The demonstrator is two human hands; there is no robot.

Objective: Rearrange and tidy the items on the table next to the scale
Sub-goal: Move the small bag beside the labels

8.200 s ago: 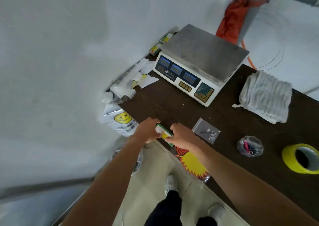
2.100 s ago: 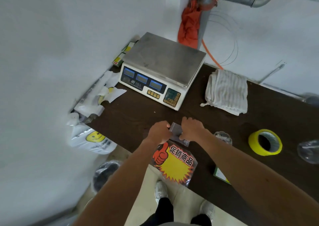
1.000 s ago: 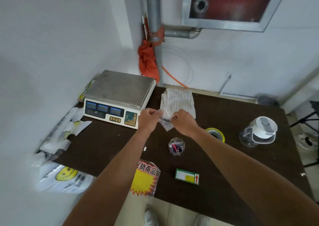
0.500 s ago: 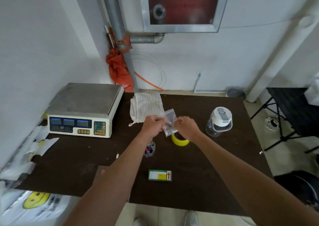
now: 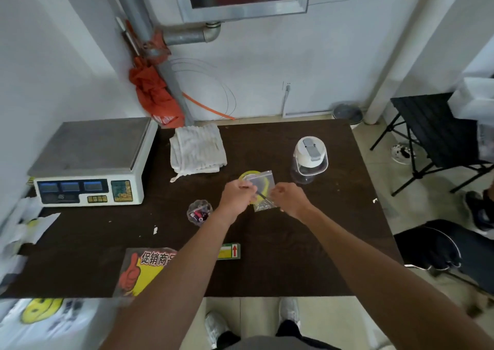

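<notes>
Comparing with two seconds earlier: small clear zip bag (image 5: 263,190) was lifted off tabletop (image 5: 307,242) near front edge and carried toward middle, above yellow tape roll (image 5: 247,176). Bag was pinched at left edge by left hand (image 5: 236,198), at right edge by right hand (image 5: 287,198); both hands closed on it. Scale (image 5: 91,162) was seen at left, folded towel (image 5: 196,149) just beside it. Green card (image 5: 231,250) was set down near front. Bag judged not yet placed; sorting midway.
</notes>
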